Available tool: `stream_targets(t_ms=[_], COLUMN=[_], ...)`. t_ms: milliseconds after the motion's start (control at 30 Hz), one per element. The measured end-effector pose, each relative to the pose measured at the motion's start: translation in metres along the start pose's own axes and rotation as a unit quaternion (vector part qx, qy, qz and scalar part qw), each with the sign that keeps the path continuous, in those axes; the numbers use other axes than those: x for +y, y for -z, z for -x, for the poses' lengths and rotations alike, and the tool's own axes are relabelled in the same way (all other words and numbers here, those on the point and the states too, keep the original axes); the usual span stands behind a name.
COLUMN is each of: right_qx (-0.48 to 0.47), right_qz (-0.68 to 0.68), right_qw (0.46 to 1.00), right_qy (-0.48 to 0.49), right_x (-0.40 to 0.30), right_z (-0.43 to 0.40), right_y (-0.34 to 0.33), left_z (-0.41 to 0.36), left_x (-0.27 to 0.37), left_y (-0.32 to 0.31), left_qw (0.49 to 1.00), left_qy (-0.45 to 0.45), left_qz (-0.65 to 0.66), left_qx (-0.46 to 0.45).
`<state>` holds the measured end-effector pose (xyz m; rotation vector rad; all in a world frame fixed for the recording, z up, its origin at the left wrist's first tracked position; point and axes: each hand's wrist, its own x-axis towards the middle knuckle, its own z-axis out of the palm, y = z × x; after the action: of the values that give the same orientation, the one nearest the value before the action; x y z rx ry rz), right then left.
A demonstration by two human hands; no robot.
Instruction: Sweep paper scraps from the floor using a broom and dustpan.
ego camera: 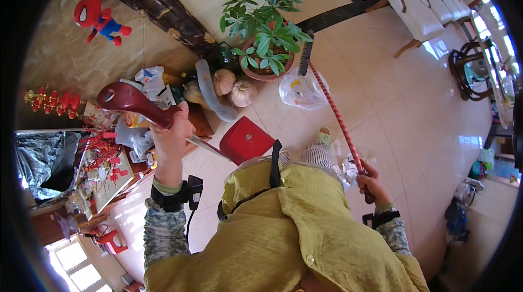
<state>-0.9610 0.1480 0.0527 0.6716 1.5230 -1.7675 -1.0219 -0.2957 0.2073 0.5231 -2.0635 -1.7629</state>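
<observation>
My left hand (173,140) grips the dark red handle (137,104) of a long-handled dustpan. A thin metal shaft (208,147) runs from it to the red pan (246,138) in front of my legs. My right hand (372,183) is closed around the lower end of a red-striped broom handle (337,112). The broom's dark bristle head (305,52) points away from me, beside a potted plant. Just under that head in the picture sits a white plastic bag (300,91) with rubbish in it. Crumpled white paper scraps (350,169) lie on the floor between my slippered foot and my right hand.
Ahead is the leafy potted plant (267,50). Pumpkins (243,93) and a long grey-green gourd (210,91) lie to its left. A cluttered cabinet (198,126) flanks my left side. White chairs (416,10) line the far right, over a tiled floor (392,99).
</observation>
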Motion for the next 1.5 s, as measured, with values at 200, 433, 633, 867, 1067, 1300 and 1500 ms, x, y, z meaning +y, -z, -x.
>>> stream_targets(t_ms=[200, 433, 633, 867, 1067, 1300, 1500], right_qx=[0.063, 0.112, 0.124, 0.164, 0.242, 0.361, 0.394], right_qz=[0.098, 0.284, 0.146, 0.068, 0.055, 0.041, 0.027], right_qw=[0.993, 0.952, 0.981, 0.984, 0.968, 0.927, 0.907], right_qy=[-0.03, 0.027, 0.037, 0.023, -0.024, -0.096, -0.147], right_x=[0.008, 0.025, 0.021, 0.068, 0.118, 0.204, 0.229], right_z=[0.08, 0.088, 0.105, 0.158, 0.186, 0.167, 0.153], right_y=[-0.005, -0.003, 0.003, 0.01, 0.022, 0.112, 0.159], left_z=[0.0, 0.011, 0.025, 0.04, 0.065, 0.109, 0.134], left_x=[-0.018, -0.029, -0.056, -0.092, -0.112, -0.155, -0.16], left_y=[0.002, -0.004, -0.019, -0.066, -0.113, -0.157, -0.193], left_qw=[0.997, 0.991, 0.974, 0.93, 0.892, 0.848, 0.824], left_qy=[0.006, -0.011, 0.002, -0.016, 0.022, -0.031, -0.06], left_qz=[0.001, 0.002, -0.005, -0.083, -0.111, -0.096, -0.184], left_qx=[-0.072, -0.133, -0.225, -0.357, -0.437, -0.52, -0.532])
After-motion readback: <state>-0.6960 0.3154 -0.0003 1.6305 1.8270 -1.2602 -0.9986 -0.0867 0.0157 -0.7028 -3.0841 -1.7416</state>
